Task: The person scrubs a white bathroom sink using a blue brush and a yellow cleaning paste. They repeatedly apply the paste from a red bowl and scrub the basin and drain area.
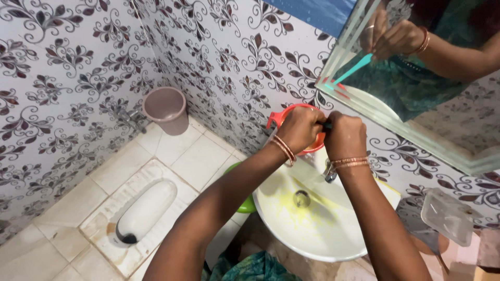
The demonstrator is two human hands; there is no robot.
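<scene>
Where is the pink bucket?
The pink bucket stands on the tiled floor in the far corner, upper left in the head view, beside a wall tap and beyond the floor toilet.

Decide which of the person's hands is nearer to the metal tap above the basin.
Right. The right hand is directly above the tap, its wrist almost over it. The left hand is farther off to the side, in front of the orange mug.

Both forearms bare, no sleeves. Left wrist [285, 149]: a few thin copper-gold bangles. Right wrist [349, 163]: a similar stack of thin bangles. Teal-green patterned garment [252, 266] shows at the bottom edge, between the arms.
</scene>
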